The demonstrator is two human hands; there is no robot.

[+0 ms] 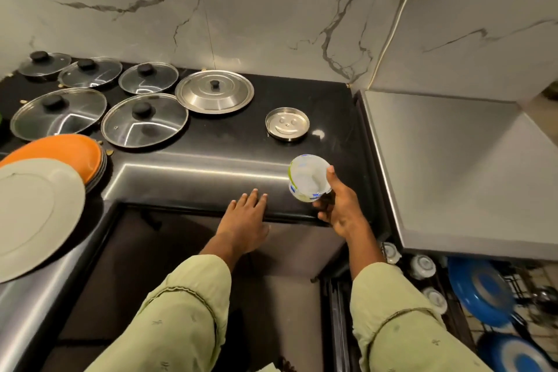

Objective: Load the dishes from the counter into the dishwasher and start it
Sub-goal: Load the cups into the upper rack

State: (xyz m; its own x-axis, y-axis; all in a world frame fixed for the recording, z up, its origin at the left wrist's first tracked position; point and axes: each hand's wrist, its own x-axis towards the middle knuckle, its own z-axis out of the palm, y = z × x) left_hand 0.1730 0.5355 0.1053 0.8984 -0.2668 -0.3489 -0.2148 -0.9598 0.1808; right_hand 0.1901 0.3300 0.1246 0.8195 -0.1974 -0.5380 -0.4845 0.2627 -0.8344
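Hands: left hand (244, 217) flat and open on the worktop (211, 148), right hand (339, 208) gripping a tilted small bowl (308, 178) that could slip toward the loaded rack (524, 281).

On the table (211, 145), five lids (144, 121) lay in two rows at the far left, three behind and two in front, with a sixth lid (214, 96) just right of them. Further right sat a small dish (287, 124). A stack of plates (39, 214) stood on the table's left wing, in front of the lids. The left hand (244, 220) rested on the front edge; beside it, the right hand (341, 211) held a cup (306, 178) over the front right corner. Right of the table stood the dishwasher (453, 160), with racked cups (422, 266) and racked plates (483, 290) below its top.
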